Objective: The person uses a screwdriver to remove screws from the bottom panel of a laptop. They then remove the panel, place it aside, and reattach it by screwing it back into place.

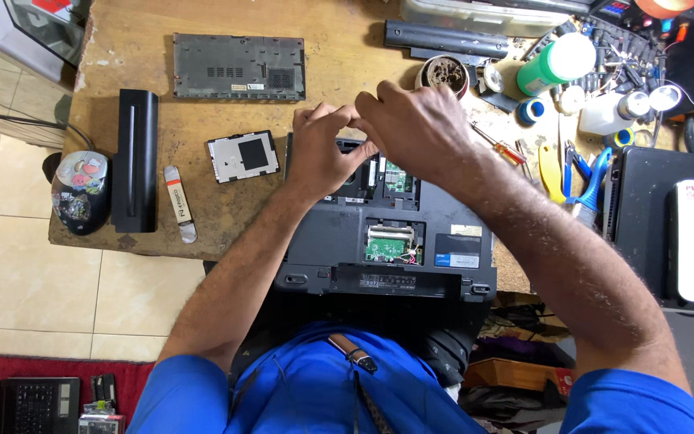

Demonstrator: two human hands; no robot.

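While both hands meet over the upturned laptop (347,241), I note left hand (320,153) and right hand (418,124) fingertips pinched narrow together; what they grip, I cannot tell.

Left hand (323,153): centre of the frame, back facing up, fingers curled downward, fingertips meeting the other hand.
Right hand (415,124): just right of centre and slightly higher, back up, fingers bent and bunched towards the left hand.
Contact: the two hands touch at the fingertips, upper centre.
Forearms: both bare, running in from the lower left and lower right corners, converging upward.
Sleeves: short, blue, at the bottom edge.
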